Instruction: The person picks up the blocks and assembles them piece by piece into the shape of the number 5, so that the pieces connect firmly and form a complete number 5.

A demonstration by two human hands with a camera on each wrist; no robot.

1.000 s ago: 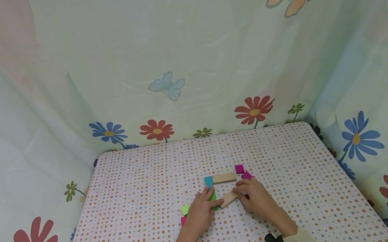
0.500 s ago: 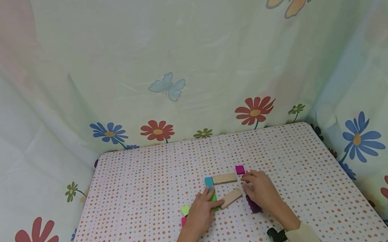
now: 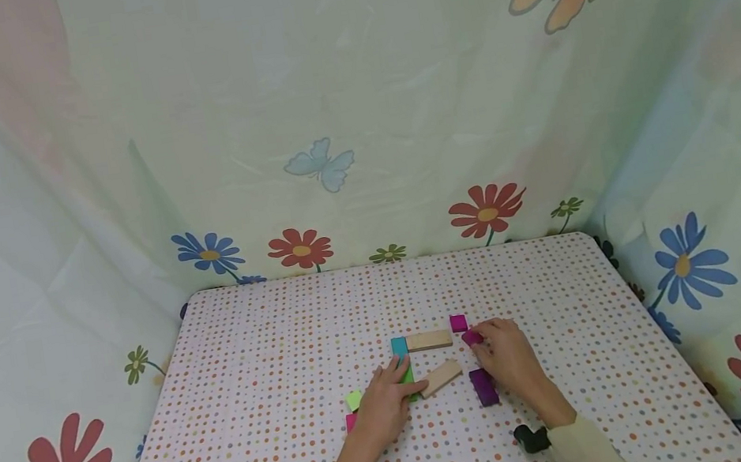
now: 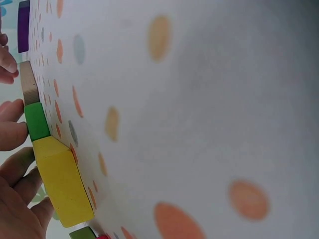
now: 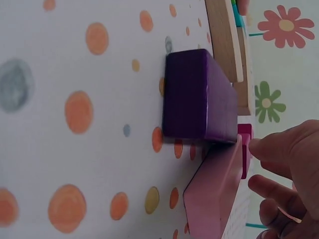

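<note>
My left hand [image 3: 384, 405] lies over a row of blocks, fingers spread. Its fingers touch a yellow block [image 4: 61, 181] and a green block [image 4: 37, 121], and the thumb reaches a slanted plain wooden block [image 3: 444, 376]. With thumb and fingertips, my right hand [image 3: 510, 358] pinches a small magenta block [image 3: 470, 337]. A second magenta block [image 3: 458, 322] sits just behind it. Below that hand stands a dark purple block [image 3: 483, 387]. In the right wrist view a light pink block [image 5: 212, 196] adjoins the purple one; my hand hides it from the head view.
Another plain wooden block [image 3: 428, 340] lies end to a blue block [image 3: 398, 346] at the back of the row. Left of my left hand are a light green block [image 3: 354, 401] and a pink block [image 3: 351, 422]. All lie on a dotted table cover [image 3: 256, 376], with a printed curtain [image 3: 352, 106] around.
My right hand has let go of the slanted wooden block and moved right and back to the magenta block. The purple block has come into view. My left hand stays put.
</note>
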